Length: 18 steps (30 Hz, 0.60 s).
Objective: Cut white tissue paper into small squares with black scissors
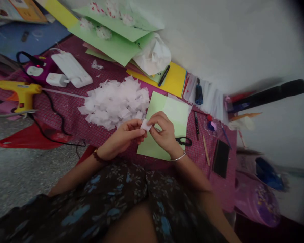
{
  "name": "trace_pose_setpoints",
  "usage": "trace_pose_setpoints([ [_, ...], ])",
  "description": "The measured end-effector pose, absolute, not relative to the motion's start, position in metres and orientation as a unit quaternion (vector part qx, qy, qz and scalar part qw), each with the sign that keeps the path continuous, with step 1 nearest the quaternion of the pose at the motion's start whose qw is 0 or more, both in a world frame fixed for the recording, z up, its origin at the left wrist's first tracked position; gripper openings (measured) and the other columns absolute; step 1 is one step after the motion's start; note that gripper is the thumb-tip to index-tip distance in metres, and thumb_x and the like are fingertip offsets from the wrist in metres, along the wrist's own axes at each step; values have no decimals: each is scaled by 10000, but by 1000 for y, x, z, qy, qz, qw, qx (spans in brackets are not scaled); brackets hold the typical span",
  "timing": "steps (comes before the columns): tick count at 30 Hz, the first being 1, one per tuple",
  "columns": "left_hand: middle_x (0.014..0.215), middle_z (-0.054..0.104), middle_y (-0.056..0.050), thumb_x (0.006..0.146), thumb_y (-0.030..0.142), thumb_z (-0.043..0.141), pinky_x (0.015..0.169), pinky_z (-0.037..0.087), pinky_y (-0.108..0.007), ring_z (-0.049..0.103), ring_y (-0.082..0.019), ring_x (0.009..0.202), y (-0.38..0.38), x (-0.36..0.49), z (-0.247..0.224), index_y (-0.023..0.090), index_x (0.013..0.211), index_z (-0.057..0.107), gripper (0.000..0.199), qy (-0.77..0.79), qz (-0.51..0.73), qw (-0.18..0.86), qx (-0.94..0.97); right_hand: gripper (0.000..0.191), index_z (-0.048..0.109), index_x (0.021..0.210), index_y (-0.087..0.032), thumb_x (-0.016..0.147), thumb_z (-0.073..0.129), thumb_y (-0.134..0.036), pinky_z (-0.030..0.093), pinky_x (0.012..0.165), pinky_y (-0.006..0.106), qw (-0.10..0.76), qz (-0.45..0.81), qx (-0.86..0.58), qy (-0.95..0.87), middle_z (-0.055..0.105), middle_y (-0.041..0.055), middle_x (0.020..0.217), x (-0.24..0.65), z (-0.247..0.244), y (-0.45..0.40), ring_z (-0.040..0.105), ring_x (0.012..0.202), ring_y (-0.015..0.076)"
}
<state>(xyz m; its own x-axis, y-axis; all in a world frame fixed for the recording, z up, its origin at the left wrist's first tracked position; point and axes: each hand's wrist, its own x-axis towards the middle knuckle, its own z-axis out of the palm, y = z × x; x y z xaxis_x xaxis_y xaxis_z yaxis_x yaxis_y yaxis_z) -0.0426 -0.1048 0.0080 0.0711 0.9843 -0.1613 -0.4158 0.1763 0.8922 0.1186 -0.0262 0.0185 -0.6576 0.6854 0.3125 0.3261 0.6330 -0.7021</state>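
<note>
Between my two hands is a small white paper piece (pixel 146 125). My left hand (pixel 126 135) pinches its left side between thumb and fingers. On its right side, the fingertips of my right hand (pixel 163 131) are closed on the same piece. Both hands are above the near part of a light green sheet (pixel 155 148) and the table edge. A heap of white paper pieces (pixel 116 101) lies just beyond my left hand. Black scissors (pixel 184 141) show their handle beside my right wrist; their blades are hidden.
A yellow glue gun (pixel 22 92) and a white power bank-like box (pixel 72 69) with black cables lie left. Green sheets with white tufts (pixel 108 40) are at the back. A marker (pixel 197 125), a pencil (pixel 206 150) and a dark phone-like slab (pixel 221 158) lie right.
</note>
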Motion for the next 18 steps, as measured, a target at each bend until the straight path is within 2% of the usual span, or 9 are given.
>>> trace_pose_setpoints([
  [2, 654, 629, 12, 742, 302, 765, 478, 452, -246, 544, -107, 510, -106, -42, 9, 212, 844, 650, 178, 415, 555, 640, 331, 150, 588, 887, -262, 874, 515, -131, 498, 794, 364, 287, 320, -303, -851, 608, 41, 938, 119, 17, -27, 583, 899, 203],
  [8, 650, 595, 11, 795, 284, 708, 484, 430, -250, 520, -104, 523, -106, -38, 9, 206, 798, 630, 110, 434, 554, 623, 342, 159, 579, 879, -251, 868, 508, -109, 497, 786, 348, 317, 328, -280, -845, 609, 39, 924, 118, 16, -28, 584, 890, 192],
  [14, 605, 573, 27, 752, 265, 724, 464, 381, -193, 489, -75, 505, -102, -35, 5, 183, 744, 620, 133, 431, 568, 648, 269, 192, 582, 889, -240, 824, 494, -82, 501, 775, 362, 322, 318, -253, -855, 607, 43, 904, 117, 18, -29, 594, 874, 204],
  [18, 599, 546, 43, 765, 272, 729, 480, 360, -193, 457, -65, 505, -102, -36, 0, 178, 719, 607, 161, 467, 579, 610, 274, 189, 585, 993, -228, 815, 565, -166, 502, 753, 352, 262, 376, -239, -856, 606, 32, 904, 120, 20, -30, 598, 806, 188],
])
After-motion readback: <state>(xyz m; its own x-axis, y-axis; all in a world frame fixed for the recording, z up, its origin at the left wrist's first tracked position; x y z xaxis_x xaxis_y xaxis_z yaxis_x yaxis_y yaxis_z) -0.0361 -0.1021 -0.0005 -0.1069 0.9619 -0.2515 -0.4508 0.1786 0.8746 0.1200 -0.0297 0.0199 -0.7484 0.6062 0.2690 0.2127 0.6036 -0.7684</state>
